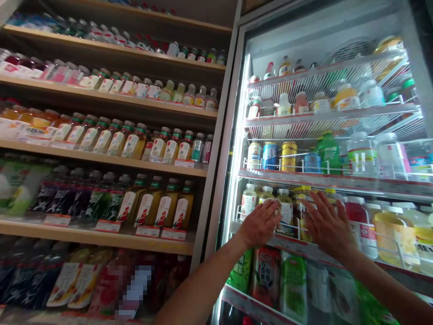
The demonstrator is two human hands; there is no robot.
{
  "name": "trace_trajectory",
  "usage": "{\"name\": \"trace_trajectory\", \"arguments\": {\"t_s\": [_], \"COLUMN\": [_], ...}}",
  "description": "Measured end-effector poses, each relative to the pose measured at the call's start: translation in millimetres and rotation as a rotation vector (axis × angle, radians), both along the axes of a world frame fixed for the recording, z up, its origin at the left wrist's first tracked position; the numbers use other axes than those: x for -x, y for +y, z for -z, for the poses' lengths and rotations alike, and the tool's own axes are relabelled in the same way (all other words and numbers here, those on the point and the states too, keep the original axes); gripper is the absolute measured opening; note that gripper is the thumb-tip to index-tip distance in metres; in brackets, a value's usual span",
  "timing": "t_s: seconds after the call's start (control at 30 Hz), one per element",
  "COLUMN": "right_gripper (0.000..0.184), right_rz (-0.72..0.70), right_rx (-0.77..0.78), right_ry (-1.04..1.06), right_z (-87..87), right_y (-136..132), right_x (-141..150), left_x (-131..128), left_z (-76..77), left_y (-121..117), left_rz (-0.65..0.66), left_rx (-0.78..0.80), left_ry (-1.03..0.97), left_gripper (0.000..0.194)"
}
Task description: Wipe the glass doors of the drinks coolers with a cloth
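My left hand [261, 222] is raised in front of a lit drinks fridge, its fingers pressed together. A small pale patch shows at its fingertips; I cannot make out what it is. Just behind it stand tea bottles [284, 208] with white labels on a wire-fronted shelf. My right hand [329, 228] is spread, palm towards the same shelf, with nothing in it. Beside it are a bottle of dark red drink [356, 216] and a wide bottle of pale yellow drink [396, 232]. Whether either hand touches a bottle I cannot tell.
Wooden shelves [101, 158] full of bottled drinks rise on the left. The fridge's metal frame [216, 180] separates them from the fridge. Above my hands, another fridge shelf holds cans [288, 155] and bottles; below stand green and red drink packs [265, 275].
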State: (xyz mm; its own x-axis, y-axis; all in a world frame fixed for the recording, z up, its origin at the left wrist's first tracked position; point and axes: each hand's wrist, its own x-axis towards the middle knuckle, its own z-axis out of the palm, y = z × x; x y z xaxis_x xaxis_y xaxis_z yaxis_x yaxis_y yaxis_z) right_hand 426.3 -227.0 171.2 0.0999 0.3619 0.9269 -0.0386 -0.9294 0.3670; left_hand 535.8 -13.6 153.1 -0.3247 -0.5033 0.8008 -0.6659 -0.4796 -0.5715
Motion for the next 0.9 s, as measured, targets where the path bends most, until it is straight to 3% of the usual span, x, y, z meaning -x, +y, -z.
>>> {"name": "trace_trajectory", "arguments": {"t_s": [0.07, 0.13, 0.2, 0.27, 0.37, 0.4, 0.43, 0.57, 0.63, 0.73, 0.77, 0.83, 0.9], "right_gripper": [0.037, 0.037, 0.037, 0.037, 0.040, 0.041, 0.042, 0.041, 0.038, 0.037, 0.037, 0.037, 0.037], "right_rz": [-0.004, -0.008, -0.013, -0.020, -0.025, -0.023, -0.019, -0.005, -0.002, -0.011, -0.014, -0.015, -0.007], "right_rx": [-0.004, -0.013, -0.015, -0.007, 0.041, 0.049, 0.049, 0.000, -0.006, -0.011, -0.013, -0.013, -0.015], "right_ry": [-0.004, -0.006, -0.012, -0.014, -0.032, -0.035, -0.033, 0.004, 0.013, 0.019, 0.018, 0.017, 0.016], "right_z": [0.0, 0.1, 0.4, 0.8, 1.6, 1.9, 2.3, 3.2, 3.1, 2.9, 2.9, 2.9, 2.9], "right_y": [1, 2, 2, 1, -4, -5, -5, -2, 0, 0, 0, -1, -1], "right_x": [0, 1, 1, 0, -2, -3, -3, 0, 2, 2, 2, 1, 1], "left_x": [-10, -20, -24, -19, -8, -7, -7, -16, -16, -10, -9, -9, -11], "left_z": [-10.8, -22.5, -26.4, -20.0, -6.1, -4.3, -4.4, -7.0, 1.3, 19.8, 24.1, 28.2, 29.6], "left_y": [20, 38, 40, 28, 14, 15, 20, 41, 40, 34, 36, 43, 49], "left_rz": [-0.039, -0.072, -0.078, -0.060, -0.044, -0.056, -0.078, -0.198, -0.200, -0.132, -0.120, -0.142, -0.192], "left_rx": [0.145, 0.435, 0.570, 0.433, 0.048, -0.013, 0.008, 0.427, 0.356, -0.014, -0.072, 0.053, 0.337], "left_ry": [0.013, 0.084, 0.132, 0.118, 0.024, 0.005, 0.005, 0.146, 0.134, 0.001, -0.014, 0.037, 0.136], "left_gripper": [0.043, 0.041, 0.040, 0.041, 0.041, 0.040, 0.039, 0.039, 0.038, 0.038, 0.038, 0.038, 0.037]}}
